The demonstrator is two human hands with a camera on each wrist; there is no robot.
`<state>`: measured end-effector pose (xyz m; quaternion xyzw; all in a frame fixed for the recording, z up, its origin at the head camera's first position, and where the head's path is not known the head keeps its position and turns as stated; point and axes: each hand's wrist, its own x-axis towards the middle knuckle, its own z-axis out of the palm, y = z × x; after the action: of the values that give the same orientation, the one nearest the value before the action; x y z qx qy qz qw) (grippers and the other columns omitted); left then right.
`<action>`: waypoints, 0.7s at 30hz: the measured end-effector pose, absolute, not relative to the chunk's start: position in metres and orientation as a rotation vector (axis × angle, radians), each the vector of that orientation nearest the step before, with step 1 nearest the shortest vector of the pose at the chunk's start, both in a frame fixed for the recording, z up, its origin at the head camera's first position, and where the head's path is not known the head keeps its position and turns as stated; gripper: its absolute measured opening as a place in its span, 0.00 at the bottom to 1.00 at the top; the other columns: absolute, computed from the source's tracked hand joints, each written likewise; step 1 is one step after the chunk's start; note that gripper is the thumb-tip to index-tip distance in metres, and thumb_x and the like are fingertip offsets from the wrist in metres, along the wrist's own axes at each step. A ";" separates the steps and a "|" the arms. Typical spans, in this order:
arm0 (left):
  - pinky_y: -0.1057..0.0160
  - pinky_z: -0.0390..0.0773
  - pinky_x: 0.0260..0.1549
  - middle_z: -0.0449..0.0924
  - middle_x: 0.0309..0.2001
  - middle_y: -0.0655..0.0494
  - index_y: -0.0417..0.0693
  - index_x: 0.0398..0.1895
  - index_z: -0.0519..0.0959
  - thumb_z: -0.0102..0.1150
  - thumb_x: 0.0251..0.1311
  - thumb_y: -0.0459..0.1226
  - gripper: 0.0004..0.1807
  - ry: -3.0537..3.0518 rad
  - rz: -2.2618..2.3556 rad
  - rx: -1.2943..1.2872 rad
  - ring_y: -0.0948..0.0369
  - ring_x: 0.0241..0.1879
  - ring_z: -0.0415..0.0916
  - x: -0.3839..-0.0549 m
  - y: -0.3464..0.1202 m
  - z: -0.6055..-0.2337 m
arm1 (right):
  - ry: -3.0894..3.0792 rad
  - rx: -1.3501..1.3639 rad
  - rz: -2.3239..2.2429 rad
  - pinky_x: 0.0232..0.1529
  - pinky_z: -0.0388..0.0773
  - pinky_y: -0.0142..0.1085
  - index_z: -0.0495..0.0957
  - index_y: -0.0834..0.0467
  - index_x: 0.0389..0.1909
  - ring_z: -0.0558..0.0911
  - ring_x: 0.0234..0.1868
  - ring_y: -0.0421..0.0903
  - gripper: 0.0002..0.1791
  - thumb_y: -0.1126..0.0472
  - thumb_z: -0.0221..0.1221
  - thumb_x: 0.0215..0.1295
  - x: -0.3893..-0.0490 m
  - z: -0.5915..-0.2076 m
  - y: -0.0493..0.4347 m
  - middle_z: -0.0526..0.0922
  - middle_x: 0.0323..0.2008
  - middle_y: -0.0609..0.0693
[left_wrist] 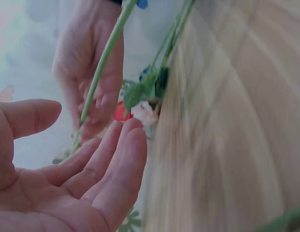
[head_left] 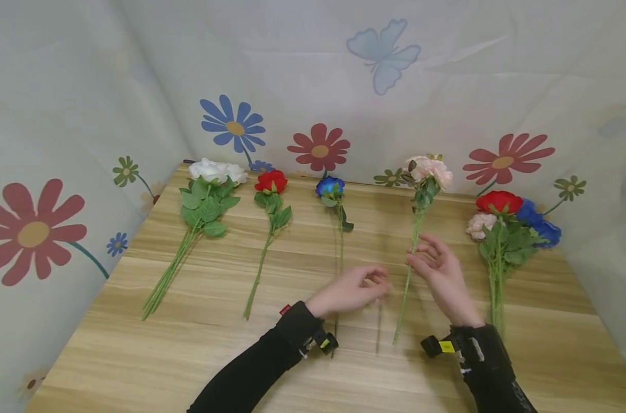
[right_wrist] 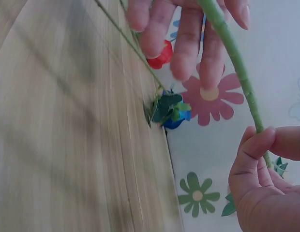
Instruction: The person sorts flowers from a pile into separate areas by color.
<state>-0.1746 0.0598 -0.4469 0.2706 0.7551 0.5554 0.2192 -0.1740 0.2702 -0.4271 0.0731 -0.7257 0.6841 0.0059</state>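
Observation:
My right hand [head_left: 442,281] pinches the green stem [right_wrist: 237,60] of a pale pink artificial flower [head_left: 430,171] between thumb and fingertips, and the bloom points toward the back wall. The stem's lower end hangs above the wooden table. Just left of it, my left hand [head_left: 350,291] holds nothing; in the left wrist view its fingers [left_wrist: 123,171] are extended, apart from the stem. Below the left hand lies a single blue rose [head_left: 330,186], its stem partly hidden by the hand and wrist.
On the wooden table [head_left: 204,361], a bunch of white flowers [head_left: 217,171] lies far left, with a red rose [head_left: 272,181] beside it. At the right lies a mixed bunch with a red bloom [head_left: 499,202], a pink bloom and blue ones. A patterned cloth [head_left: 292,69] hangs behind.

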 end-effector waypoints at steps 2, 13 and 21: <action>0.67 0.80 0.37 0.79 0.46 0.47 0.35 0.60 0.69 0.50 0.68 0.41 0.23 1.956 1.576 0.712 0.60 0.40 0.80 -0.171 0.062 -0.447 | -2.222 0.248 2.190 0.41 0.78 0.26 0.52 0.69 0.67 0.80 0.43 0.37 0.33 0.67 0.55 0.66 -0.176 -0.427 0.266 0.71 0.45 0.57; 0.50 0.80 0.42 0.80 0.42 0.33 0.29 0.52 0.74 0.52 0.67 0.33 0.16 1.650 1.644 0.686 0.63 0.32 0.79 -0.160 0.063 -0.437 | -2.140 0.339 2.285 0.42 0.79 0.27 0.53 0.69 0.67 0.80 0.43 0.39 0.31 0.69 0.55 0.66 -0.185 -0.425 0.253 0.73 0.44 0.55; 0.61 0.83 0.31 0.83 0.31 0.44 0.36 0.39 0.79 0.57 0.64 0.33 0.07 1.858 1.591 0.708 0.65 0.25 0.79 -0.157 0.066 -0.440 | -2.356 0.138 2.064 0.39 0.80 0.28 0.61 0.68 0.64 0.79 0.39 0.39 0.30 0.60 0.58 0.66 -0.192 -0.420 0.252 0.74 0.41 0.53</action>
<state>-0.1571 0.0662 -0.4404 0.2657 0.6976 0.5972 0.2934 -0.1921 0.2516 -0.4197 0.0441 -0.7515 0.6583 0.0034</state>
